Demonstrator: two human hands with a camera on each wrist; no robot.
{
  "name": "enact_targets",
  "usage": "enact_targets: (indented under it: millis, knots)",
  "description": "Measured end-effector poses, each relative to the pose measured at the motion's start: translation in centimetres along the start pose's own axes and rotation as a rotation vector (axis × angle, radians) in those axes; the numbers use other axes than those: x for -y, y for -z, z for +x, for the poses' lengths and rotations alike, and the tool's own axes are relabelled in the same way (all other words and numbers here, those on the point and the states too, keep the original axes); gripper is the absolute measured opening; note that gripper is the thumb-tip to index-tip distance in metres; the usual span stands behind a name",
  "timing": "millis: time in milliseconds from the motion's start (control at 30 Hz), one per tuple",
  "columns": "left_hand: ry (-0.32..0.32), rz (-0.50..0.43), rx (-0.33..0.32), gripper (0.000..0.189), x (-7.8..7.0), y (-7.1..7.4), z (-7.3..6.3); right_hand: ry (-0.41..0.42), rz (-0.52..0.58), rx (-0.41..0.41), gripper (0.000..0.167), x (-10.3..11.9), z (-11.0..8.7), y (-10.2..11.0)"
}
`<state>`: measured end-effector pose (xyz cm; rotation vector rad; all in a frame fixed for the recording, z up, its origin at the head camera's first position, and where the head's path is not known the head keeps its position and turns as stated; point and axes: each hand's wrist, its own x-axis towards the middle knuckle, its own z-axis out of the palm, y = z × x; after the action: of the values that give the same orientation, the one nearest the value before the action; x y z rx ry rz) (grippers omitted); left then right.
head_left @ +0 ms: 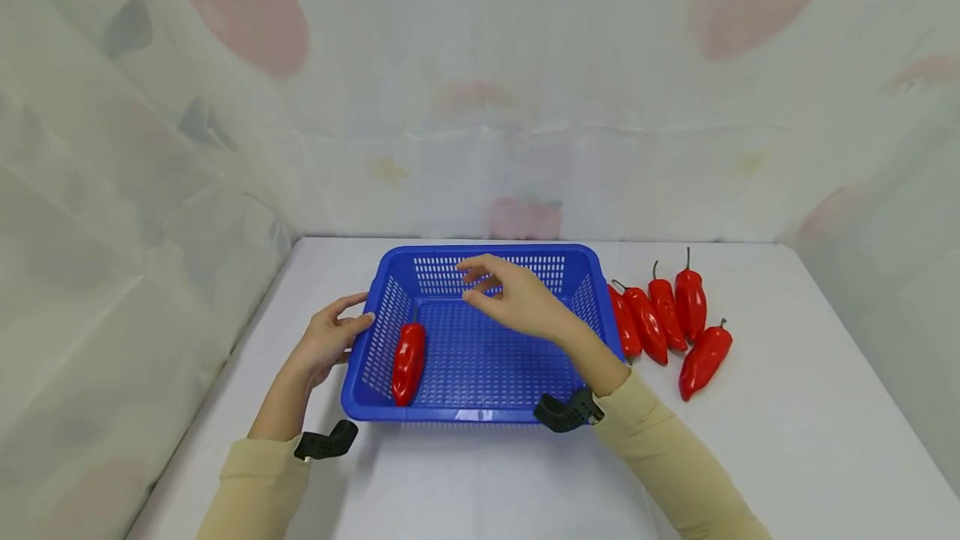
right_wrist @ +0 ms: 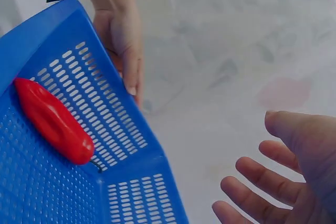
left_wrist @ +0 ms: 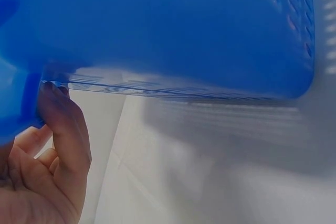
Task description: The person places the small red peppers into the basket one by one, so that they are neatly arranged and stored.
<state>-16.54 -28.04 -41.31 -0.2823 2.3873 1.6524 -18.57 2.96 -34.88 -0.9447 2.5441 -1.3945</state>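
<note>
A blue plastic basket (head_left: 480, 416) with slotted sides stands on the white table. One red pepper (head_left: 408, 363) lies inside it along the left wall, its stem toward the back. My left hand (head_left: 327, 338) grips the basket's left rim, thumb on top; in the left wrist view its fingers (left_wrist: 68, 145) curl under that rim. Over the middle of the basket hovers my right hand (head_left: 517, 297), holding nothing, its fingers loosely bent and apart. The right wrist view shows that hand's thumb and fingers (right_wrist: 268, 177) spread, with the pepper (right_wrist: 55, 121) well away from them.
Several more red peppers (head_left: 690, 304) lie in a group on the table right of the basket, one (head_left: 705, 361) nearer the front. The leftmost pepper (head_left: 624, 323) is partly hidden by the basket's right rim. Printed cloth (head_left: 480, 173) hangs behind the white table (head_left: 810, 407).
</note>
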Motion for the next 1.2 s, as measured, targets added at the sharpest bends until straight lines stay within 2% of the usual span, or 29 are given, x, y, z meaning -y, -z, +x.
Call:
enact_targets:
  millis: [433, 833, 1100, 1200]
  knots:
    - [0.001, 0.022, -0.005, 0.058, 0.0, -0.1, -0.1, -0.012, -0.021, -0.167, 0.043, -1.7, -3.6, 1.9]
    - [-0.009, 0.042, -0.013, 0.058, 0.1, 0.0, -0.1, -0.032, 0.075, -0.342, 0.044, -3.9, -6.5, 3.3]
    - [-0.005, 0.052, -0.015, 0.058, 0.1, 0.0, -0.1, -0.077, 0.053, -0.498, 0.044, -2.6, -9.0, 4.3]
    - [-0.004, 0.050, -0.013, 0.058, 0.1, 0.0, -0.1, -0.092, 0.078, -0.544, 0.044, -3.6, -9.7, 4.5]
